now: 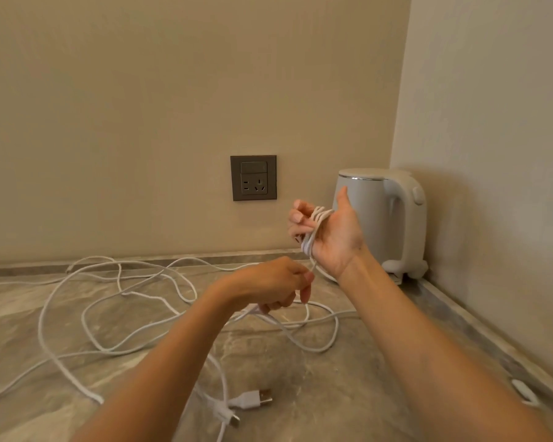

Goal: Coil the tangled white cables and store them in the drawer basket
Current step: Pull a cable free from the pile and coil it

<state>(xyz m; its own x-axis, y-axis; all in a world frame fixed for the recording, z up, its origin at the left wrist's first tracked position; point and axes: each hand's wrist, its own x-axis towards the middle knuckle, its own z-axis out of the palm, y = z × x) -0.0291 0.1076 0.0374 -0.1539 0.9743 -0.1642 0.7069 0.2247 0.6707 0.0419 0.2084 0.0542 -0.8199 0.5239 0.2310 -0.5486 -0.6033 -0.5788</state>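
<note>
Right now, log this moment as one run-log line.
step: coiling | right hand: coil wound round it | left hand: pinches cable | counter: loose cable, plug

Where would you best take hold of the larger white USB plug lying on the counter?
Likely pinch the USB plug by its white body, from above, across its sides: it lies flat on the counter, metal tip pointing right, with nothing on top of it.

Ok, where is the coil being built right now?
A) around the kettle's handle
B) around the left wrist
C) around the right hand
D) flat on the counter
C: loops of the white cable wrap across the palm of the right hand, which is held up in front of the kettle, while the left hand pinches the strand just below it.
</note>
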